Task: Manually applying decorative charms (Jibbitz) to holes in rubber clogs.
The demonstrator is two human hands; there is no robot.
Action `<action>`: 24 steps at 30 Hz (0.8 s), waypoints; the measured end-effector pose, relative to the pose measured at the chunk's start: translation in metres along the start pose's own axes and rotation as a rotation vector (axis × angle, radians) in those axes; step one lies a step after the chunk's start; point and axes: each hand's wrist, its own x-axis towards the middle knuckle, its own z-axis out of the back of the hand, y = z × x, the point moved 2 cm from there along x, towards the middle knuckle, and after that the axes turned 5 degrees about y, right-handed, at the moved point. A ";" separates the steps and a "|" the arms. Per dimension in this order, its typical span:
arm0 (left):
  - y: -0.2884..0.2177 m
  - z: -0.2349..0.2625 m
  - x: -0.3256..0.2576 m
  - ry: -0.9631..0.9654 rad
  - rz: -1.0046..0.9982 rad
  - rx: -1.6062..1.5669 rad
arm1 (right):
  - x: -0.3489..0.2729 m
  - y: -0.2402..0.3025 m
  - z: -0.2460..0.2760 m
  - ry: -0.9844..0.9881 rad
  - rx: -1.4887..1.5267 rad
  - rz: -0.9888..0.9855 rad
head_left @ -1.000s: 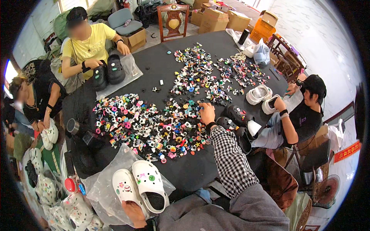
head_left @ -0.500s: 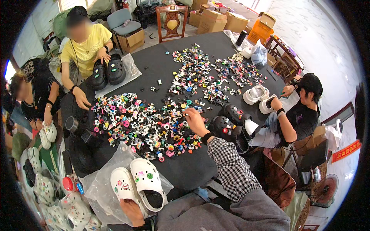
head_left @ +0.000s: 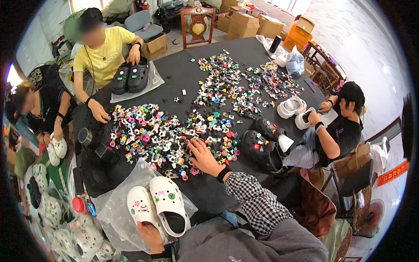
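Note:
A pair of white clogs lies side by side on a clear plastic bag (head_left: pixel 112 209) at the table's near edge. My left hand (head_left: pixel 149 236) grips the heel of the left white clog (head_left: pixel 140 204); part of its fingers is hidden by the shoe. The right white clog (head_left: pixel 165 194) touches it. Both carry small charms on top, among them a pink bow and a green round one. Over the near side of a big heap of colourful shoe charms (head_left: pixel 146 131), my right hand (head_left: pixel 206 160) is spread palm down, fingers apart, its fingertips at the charms.
Black clogs (head_left: pixel 257 146) stand right of my right arm. Across the table, a person in yellow (head_left: pixel 102 52) touches black clogs (head_left: pixel 131 78). At right, a person in black (head_left: pixel 342 122) handles white clogs (head_left: pixel 291 107). Another person at left holds pale clogs (head_left: pixel 56 150). Bagged clogs (head_left: pixel 83 236) lie lower left.
My right hand has moved left and nearer over the charms, and its fingers have spread. My left hand stays at the clog's heel. The person in yellow has lifted a hand off the black clogs.

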 end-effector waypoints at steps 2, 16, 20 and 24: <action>0.001 -0.001 0.001 0.023 -0.022 0.010 | -0.008 0.004 0.002 0.052 -0.043 0.015; 0.000 -0.004 0.001 0.017 0.000 0.059 | -0.033 0.016 0.023 0.025 -0.088 -0.055; -0.003 -0.007 -0.002 -0.008 0.011 0.047 | -0.017 -0.008 0.033 -0.107 0.023 -0.137; -0.004 -0.012 -0.003 0.021 0.024 0.049 | 0.010 -0.044 0.036 -0.191 -0.055 -0.183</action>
